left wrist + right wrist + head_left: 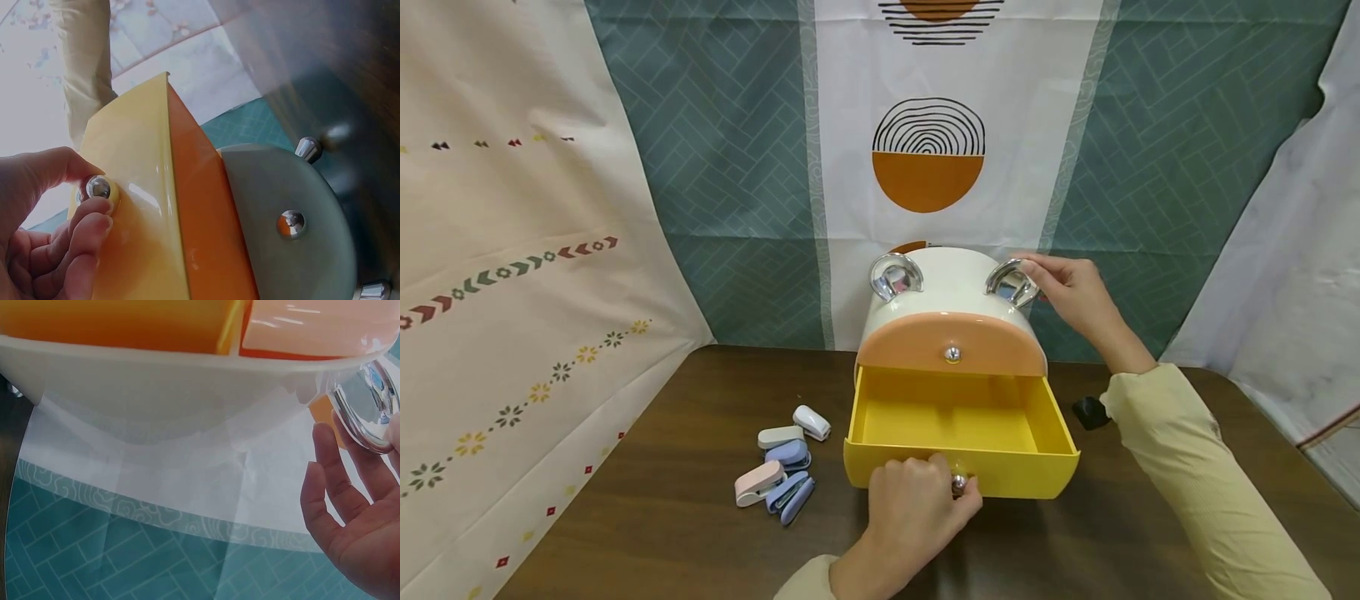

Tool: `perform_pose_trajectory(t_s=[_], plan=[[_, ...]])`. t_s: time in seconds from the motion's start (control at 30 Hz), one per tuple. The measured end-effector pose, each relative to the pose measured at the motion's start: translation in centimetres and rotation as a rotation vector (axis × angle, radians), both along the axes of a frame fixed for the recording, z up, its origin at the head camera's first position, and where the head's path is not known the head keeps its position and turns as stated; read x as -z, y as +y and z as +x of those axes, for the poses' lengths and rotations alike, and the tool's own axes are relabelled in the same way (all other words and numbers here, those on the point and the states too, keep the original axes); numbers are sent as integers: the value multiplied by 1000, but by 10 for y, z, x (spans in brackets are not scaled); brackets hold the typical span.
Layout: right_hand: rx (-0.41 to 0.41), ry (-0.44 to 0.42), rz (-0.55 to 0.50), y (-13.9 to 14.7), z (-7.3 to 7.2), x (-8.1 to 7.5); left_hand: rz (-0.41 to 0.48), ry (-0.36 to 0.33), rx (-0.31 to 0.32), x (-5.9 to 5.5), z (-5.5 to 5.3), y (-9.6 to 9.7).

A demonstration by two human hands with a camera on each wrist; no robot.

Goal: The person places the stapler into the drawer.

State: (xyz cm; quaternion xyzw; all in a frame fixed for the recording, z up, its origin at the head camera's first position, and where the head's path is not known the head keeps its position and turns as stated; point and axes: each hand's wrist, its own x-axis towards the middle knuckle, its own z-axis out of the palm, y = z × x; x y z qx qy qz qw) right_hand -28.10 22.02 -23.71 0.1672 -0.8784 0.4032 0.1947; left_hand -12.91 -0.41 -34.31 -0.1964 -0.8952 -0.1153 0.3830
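A white cabinet (951, 279) with two silver ring-shaped ears stands on the table, its lower yellow drawer (925, 477) pulled out and nothing lying inside. My left hand (917, 508) pinches the drawer's round silver knob (99, 187) between thumb and curled fingers, as the left wrist view shows. The right hand (1070, 292) holds the right silver ear (365, 409) by its rim, between thumb and index finger, with other fingers spread below. Above the drawer, the peach upper drawer (902, 343) with its own silver knob (952, 354) is closed.
Left of the cabinet lie several small stapler-like things: a white one (811, 422), a pink one (758, 484) and blue ones (790, 497) among them. A small black object (1091, 412) sits right of the cabinet. Patterned cloth (722, 167) hangs behind the table (647, 517).
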Motion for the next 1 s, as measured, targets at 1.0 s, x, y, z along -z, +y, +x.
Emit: perform_pose_trajectory(t_s=[1.0], plan=[[-9,28,0,0,-1,2,-49,25,57,0,9,-11]])
